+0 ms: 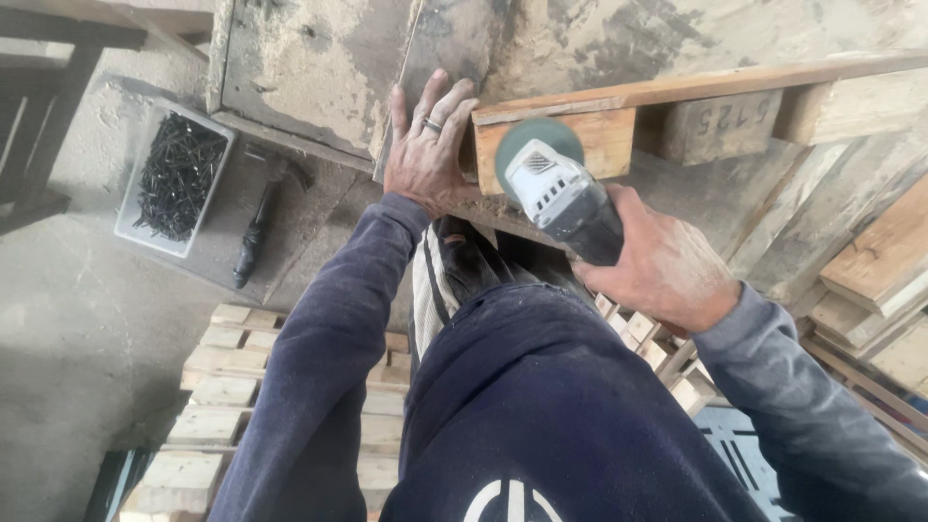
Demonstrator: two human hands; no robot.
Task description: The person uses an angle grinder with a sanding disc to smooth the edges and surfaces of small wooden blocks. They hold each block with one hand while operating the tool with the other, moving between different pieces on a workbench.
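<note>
An angle grinder is gripped by the right hand, fingers wrapped tight around its dark body. Its long axis is angled up and to the left, the green disc set against a wooden pallet block. Just left of the block, the left hand is pressed flat, fingers spread slightly, holding nothing.

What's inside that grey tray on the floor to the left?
The grey tray holds a heap of dark nails, loosely piled and covering most of it. The tray's bottom under the heap is hidden. A hammer lies beside it, outside.
</note>
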